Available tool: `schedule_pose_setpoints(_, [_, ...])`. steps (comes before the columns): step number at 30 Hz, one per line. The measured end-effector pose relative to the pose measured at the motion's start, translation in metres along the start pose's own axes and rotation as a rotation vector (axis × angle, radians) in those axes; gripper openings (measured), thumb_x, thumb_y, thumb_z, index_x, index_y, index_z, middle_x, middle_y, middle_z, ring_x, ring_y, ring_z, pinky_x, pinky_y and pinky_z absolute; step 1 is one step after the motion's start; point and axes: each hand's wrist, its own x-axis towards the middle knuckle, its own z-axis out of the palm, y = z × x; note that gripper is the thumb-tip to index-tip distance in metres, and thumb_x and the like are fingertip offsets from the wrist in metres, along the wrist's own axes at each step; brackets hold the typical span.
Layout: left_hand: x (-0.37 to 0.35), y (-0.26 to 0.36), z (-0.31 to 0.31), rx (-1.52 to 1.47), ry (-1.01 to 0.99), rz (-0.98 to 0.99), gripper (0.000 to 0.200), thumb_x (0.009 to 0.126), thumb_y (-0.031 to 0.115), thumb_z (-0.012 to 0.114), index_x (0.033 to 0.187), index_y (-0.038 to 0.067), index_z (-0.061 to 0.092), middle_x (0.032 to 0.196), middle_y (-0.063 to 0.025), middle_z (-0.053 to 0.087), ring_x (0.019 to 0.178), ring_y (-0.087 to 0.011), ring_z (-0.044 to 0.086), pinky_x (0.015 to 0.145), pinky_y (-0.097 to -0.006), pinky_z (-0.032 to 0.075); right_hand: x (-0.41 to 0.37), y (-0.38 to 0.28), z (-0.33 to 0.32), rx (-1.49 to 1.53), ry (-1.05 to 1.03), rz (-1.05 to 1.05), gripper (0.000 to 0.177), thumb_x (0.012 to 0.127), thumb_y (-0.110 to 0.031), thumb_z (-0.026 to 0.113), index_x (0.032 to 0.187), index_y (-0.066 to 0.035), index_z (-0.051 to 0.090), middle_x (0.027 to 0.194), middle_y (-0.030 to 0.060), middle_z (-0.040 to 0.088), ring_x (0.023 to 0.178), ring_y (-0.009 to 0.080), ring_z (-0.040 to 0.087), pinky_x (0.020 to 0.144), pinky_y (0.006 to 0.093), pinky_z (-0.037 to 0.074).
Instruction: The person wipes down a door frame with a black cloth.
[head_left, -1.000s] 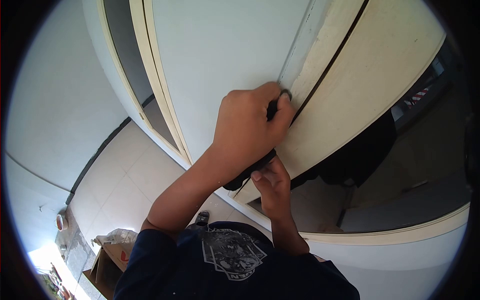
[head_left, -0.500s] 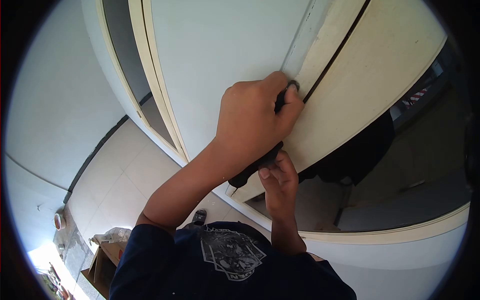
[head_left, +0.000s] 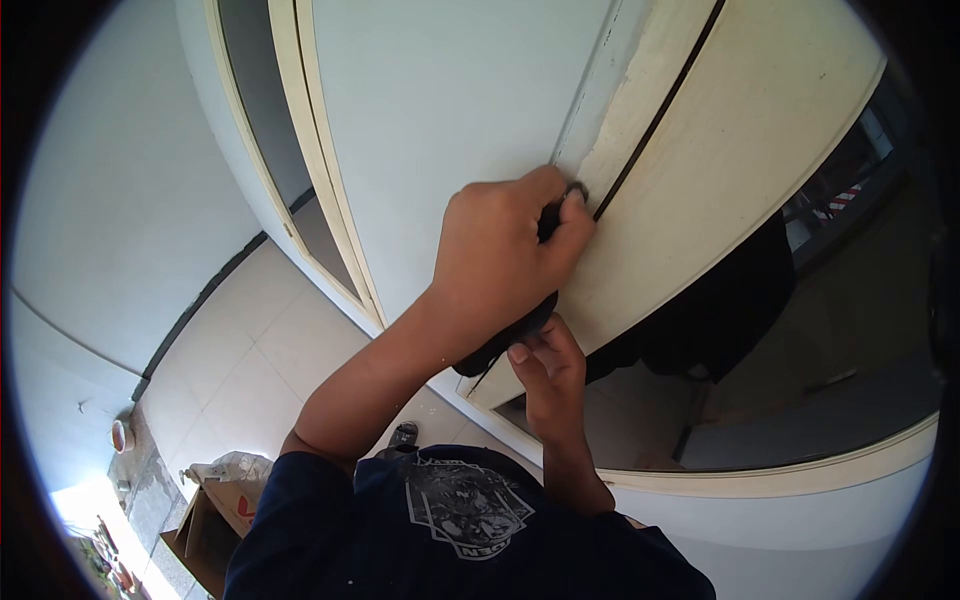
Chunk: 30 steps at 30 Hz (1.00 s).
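Note:
My left hand (head_left: pixel 500 235) is wrapped round the front of a black tool (head_left: pixel 495 350), its thumb and fingertips closed about a small dark end by the door frame. Most of the tool lies hidden under my left hand and forearm, so its exact kind does not show. Lower down, my right hand (head_left: pixel 558 375) has its fingers curled against the tool's dark body. Both hands are at the cream wooden frame (head_left: pixel 690 150), where a dark narrow gap (head_left: pixel 660 115) runs beside a pale grey strip of filler or paint (head_left: pixel 595 110).
Dark glass (head_left: pixel 760 390) with reflections fills the frame's right side. A white wall panel (head_left: pixel 430 90) lies to the left, with another cream-framed opening (head_left: pixel 320 150) beyond. An open cardboard box (head_left: pixel 205 520) stands on the tiled floor (head_left: pixel 240 350), and a small pot (head_left: pixel 121 436) sits by the wall.
Both hands and the tool have shifted slightly down and left in the view, my left hand along the frame's edge. The camera view has also moved a little. The grip looks the same.

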Motion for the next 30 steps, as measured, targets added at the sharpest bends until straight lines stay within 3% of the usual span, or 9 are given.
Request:
schedule_pose_setpoints(2, [0.013,0.011,-0.004,-0.008,0.040,0.030,0.028,0.092,0.012,0.062,0.069,-0.002,0.054,0.050,-0.0070,0.043,0.048,-0.0085,0.036,0.045,-0.0305,0.034,0.002,-0.004,0.002,0.007,0.014,-0.067,0.016,0.094,0.002,0.057,0.110,0.000,0.056,0.106,0.0051,0.053,0.097,0.0128,0.052,0.087,0.0301,0.042])
schedule_pose_setpoints(7, [0.006,0.013,-0.001,-0.189,-0.009,-0.201,0.034,0.095,0.013,0.061,0.066,-0.001,0.050,0.052,0.0025,0.040,0.053,-0.0030,0.033,0.046,-0.0276,0.027,0.004,-0.002,-0.010,-0.019,-0.006,-0.183,0.017,0.092,0.003,0.058,0.109,0.000,0.056,0.104,0.0047,0.053,0.096,0.0124,0.052,0.087,0.0299,0.042])
schedule_pose_setpoints(13, [-0.001,0.014,-0.004,-0.445,-0.105,-0.502,0.037,0.097,0.015,0.060,0.063,0.001,0.051,0.054,0.0069,0.043,0.054,-0.0007,0.034,0.047,-0.0262,0.025,-0.017,0.002,-0.006,0.092,-0.012,0.079,0.015,0.092,0.004,0.058,0.107,0.000,0.056,0.104,0.0051,0.052,0.096,0.0128,0.053,0.087,0.0297,0.042])
schedule_pose_setpoints(18, [-0.003,0.023,0.001,-0.356,-0.055,-0.438,0.040,0.098,0.018,0.060,0.063,0.001,0.052,0.053,0.0068,0.043,0.052,-0.0006,0.034,0.045,-0.0264,0.025,-0.012,0.001,-0.013,0.098,0.000,-0.070,0.014,0.094,0.002,0.058,0.108,0.000,0.057,0.098,0.0025,0.054,0.094,0.0115,0.054,0.084,0.0277,0.043])
schedule_pose_setpoints(23, [-0.018,0.016,0.006,-0.270,-0.018,-0.440,0.041,0.098,0.020,0.059,0.062,0.001,0.053,0.052,0.0065,0.042,0.051,-0.0007,0.034,0.044,-0.0268,0.025,-0.015,0.007,-0.014,0.157,-0.023,0.038,0.014,0.094,0.002,0.057,0.108,0.001,0.057,0.102,0.0038,0.056,0.098,0.0120,0.055,0.085,0.0278,0.044])
schedule_pose_setpoints(25, [-0.011,0.022,0.002,-0.329,-0.059,-0.519,0.035,0.090,0.016,0.059,0.061,-0.003,0.056,0.047,-0.0020,0.045,0.047,-0.0063,0.038,0.044,-0.0309,0.032,-0.018,0.009,-0.018,0.170,-0.016,0.075,0.014,0.094,0.002,0.057,0.108,0.001,0.057,0.104,0.0045,0.057,0.100,0.0125,0.056,0.086,0.0286,0.044])
schedule_pose_setpoints(28, [-0.005,0.026,0.002,-0.388,-0.073,-0.548,0.041,0.096,0.022,0.058,0.060,0.003,0.053,0.052,0.0049,0.044,0.049,-0.0022,0.036,0.044,-0.0265,0.027,-0.016,0.012,-0.026,0.095,-0.032,0.009,0.014,0.094,0.001,0.057,0.108,0.001,0.057,0.107,0.0049,0.059,0.103,0.0127,0.057,0.090,0.0299,0.044])
schedule_pose_setpoints(30, [-0.010,0.019,0.003,-0.387,-0.095,-0.573,0.040,0.095,0.023,0.058,0.060,0.003,0.054,0.052,0.0046,0.044,0.048,-0.0026,0.036,0.044,-0.0262,0.028,-0.013,0.004,-0.023,0.178,-0.041,0.007,0.014,0.094,0.001,0.057,0.107,0.000,0.057,0.104,0.0046,0.057,0.101,0.0128,0.056,0.091,0.0297,0.044])
